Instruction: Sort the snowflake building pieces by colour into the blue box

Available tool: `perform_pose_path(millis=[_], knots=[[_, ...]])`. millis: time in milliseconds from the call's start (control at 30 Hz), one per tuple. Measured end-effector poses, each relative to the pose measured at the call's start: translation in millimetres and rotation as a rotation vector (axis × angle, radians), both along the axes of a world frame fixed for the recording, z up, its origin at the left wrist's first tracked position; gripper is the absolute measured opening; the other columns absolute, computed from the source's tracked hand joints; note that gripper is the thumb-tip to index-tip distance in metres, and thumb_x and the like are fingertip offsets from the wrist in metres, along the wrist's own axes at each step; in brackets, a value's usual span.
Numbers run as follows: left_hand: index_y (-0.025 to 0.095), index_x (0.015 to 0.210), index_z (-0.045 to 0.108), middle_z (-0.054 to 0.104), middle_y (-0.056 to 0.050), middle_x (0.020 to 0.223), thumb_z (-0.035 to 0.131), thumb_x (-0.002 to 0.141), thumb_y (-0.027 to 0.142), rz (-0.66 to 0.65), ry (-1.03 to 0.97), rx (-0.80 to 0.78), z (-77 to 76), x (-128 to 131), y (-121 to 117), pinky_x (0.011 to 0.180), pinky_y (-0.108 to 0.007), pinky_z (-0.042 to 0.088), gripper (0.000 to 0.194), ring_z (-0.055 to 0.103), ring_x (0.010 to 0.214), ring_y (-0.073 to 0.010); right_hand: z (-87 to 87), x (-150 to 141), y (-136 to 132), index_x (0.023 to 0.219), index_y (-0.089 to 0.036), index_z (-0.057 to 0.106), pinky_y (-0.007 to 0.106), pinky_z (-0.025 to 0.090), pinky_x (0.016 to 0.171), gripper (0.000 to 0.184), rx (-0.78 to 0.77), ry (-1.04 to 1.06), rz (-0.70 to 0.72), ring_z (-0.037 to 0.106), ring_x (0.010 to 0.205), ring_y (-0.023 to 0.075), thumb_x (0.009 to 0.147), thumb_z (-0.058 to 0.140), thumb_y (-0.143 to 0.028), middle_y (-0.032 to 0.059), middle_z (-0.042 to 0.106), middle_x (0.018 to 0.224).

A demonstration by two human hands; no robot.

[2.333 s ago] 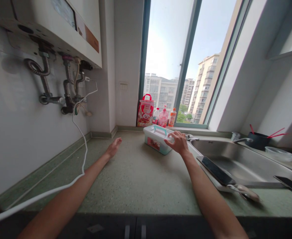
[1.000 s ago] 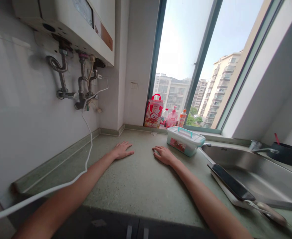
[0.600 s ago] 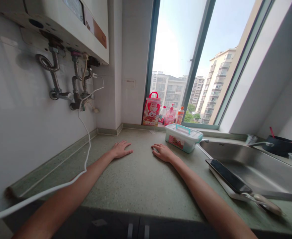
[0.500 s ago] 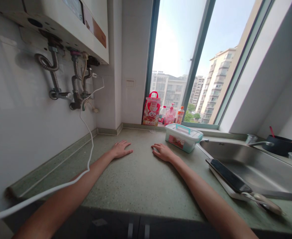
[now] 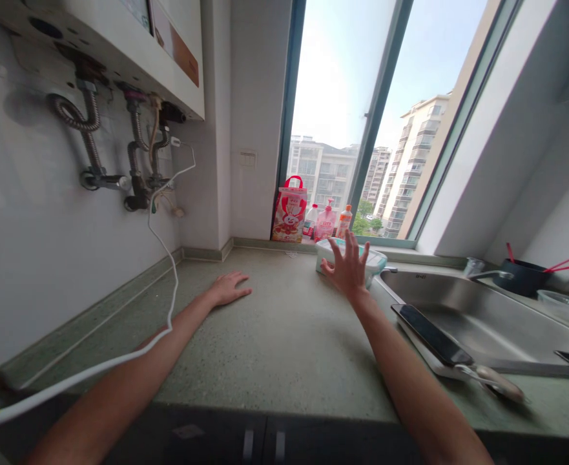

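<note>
My left hand lies flat on the green-grey countertop, fingers stretched out, holding nothing. Raised in front of the lidded plastic box, my right hand has its fingers spread and nothing in them. It hides much of the box, which is pale with a clear lid and turquoise trim. Whether my fingertips touch the lid I cannot tell. A white cable runs across the view over my left forearm.
On the right is a steel sink, with a dark phone on a white object at its near edge. A red-and-pink bag, a pink pump bottle and an orange-capped bottle stand by the window. Pipes hang at upper left.
My right hand has lifted off the counter and moved right to the box, fingers spreading. My left hand stays flat on the counter. The view has turned slightly right.
</note>
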State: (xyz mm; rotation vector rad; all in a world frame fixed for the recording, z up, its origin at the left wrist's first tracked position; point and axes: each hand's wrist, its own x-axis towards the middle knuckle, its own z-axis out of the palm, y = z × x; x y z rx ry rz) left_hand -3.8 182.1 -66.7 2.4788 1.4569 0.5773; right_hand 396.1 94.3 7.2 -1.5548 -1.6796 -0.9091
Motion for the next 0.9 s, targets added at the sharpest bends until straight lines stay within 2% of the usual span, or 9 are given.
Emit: perform_pose_path(millis=[67, 133, 200, 267, 333, 467, 633, 900], knots=[[0.026, 0.136, 0.069, 0.052, -0.012, 0.158, 0.06, 0.081, 0.075, 0.004, -0.017, 0.002, 0.9, 0.3, 0.2, 0.126, -0.047, 0.028, 0.073, 0.042, 0.151, -0.0342, -6.9, 22.6, 1.4, 0.158, -0.022, 0.044, 0.077, 0.019, 0.113, 0.07, 0.013, 0.078, -0.122, 0.024, 0.151, 0.0485, 0.093, 0.062, -0.043, 0.0217, 0.029, 0.169], [0.026, 0.134, 0.07, 0.054, -0.012, 0.157, 0.061, 0.08, 0.074, 0.008, -0.029, 0.003, 2.4, 0.7, -0.3, 0.126, -0.048, 0.03, 0.072, 0.044, 0.149, -0.0351, -18.0, 42.0, 4.0, 0.149, -0.017, 0.054, 0.075, 0.025, 0.11, 0.065, -0.025, 0.12, -0.199, 0.036, 0.141, 0.0489, 0.091, 0.063, -0.046, 0.0258, 0.042, 0.16], [0.026, 0.134, 0.07, 0.056, -0.012, 0.155, 0.06, 0.082, 0.072, 0.006, -0.03, 0.011, 3.9, 0.8, -1.0, 0.125, -0.049, 0.031, 0.07, 0.047, 0.147, -0.0354, -28.0, 55.0, 7.1, 0.138, -0.015, 0.063, 0.071, 0.027, 0.109, 0.056, -0.079, 0.118, -0.235, 0.048, 0.127, 0.0456, 0.091, 0.064, -0.045, 0.0266, 0.058, 0.144], [0.026, 0.135, 0.07, 0.057, -0.012, 0.153, 0.058, 0.084, 0.071, 0.001, -0.016, 0.023, 4.5, 0.6, -1.3, 0.124, -0.049, 0.033, 0.068, 0.049, 0.145, -0.0354, -33.6, 61.1, 10.1, 0.131, -0.015, 0.068, 0.068, 0.027, 0.11, 0.048, -0.104, 0.105, -0.251, 0.053, 0.117, 0.0425, 0.092, 0.062, -0.042, 0.0244, 0.068, 0.128], [0.026, 0.135, 0.07, 0.058, -0.012, 0.153, 0.057, 0.085, 0.07, 0.0, -0.002, 0.035, 3.9, 0.1, -1.0, 0.123, -0.05, 0.035, 0.068, 0.05, 0.144, -0.036, -35.0, 62.5, 12.4, 0.129, -0.016, 0.069, 0.068, 0.026, 0.11, 0.044, -0.101, 0.108, -0.252, 0.054, 0.113, 0.0412, 0.093, 0.06, -0.039, 0.0226, 0.071, 0.121], [0.026, 0.134, 0.071, 0.059, -0.013, 0.151, 0.059, 0.085, 0.07, 0.004, -0.011, 0.051, 1.1, -1.3, 1.6, 0.121, -0.051, 0.037, 0.067, 0.052, 0.142, -0.0373, -33.1, 60.7, 15.0, 0.129, -0.018, 0.07, 0.067, 0.025, 0.11, 0.041, -0.1, 0.134, -0.226, 0.054, 0.114, 0.0407, 0.096, 0.057, -0.037, 0.021, 0.071, 0.121], [0.027, 0.134, 0.071, 0.059, -0.013, 0.151, 0.059, 0.086, 0.069, 0.011, -0.015, 0.05, 0.1, -2.0, 3.1, 0.121, -0.052, 0.036, 0.065, 0.053, 0.141, -0.0361, -31.2, 55.4, 18.1, 0.129, -0.021, 0.071, 0.062, 0.03, 0.108, 0.039, -0.089, 0.112, -0.177, 0.055, 0.113, 0.0385, 0.096, 0.054, -0.035, 0.0174, 0.073, 0.118], [0.026, 0.137, 0.069, 0.058, -0.012, 0.153, 0.057, 0.089, 0.067, 0.02, 0.043, 0.055, 6.0, 0.9, -4.8, 0.12, -0.05, 0.038, 0.064, 0.053, 0.141, -0.0347, -30.0, 33.0, 24.6, 0.125, -0.023, 0.074, 0.049, 0.037, 0.104, 0.036, -0.107, 0.088, 0.029, 0.059, 0.11, 0.0321, 0.095, 0.059, -0.035, 0.0118, 0.075, 0.118]])
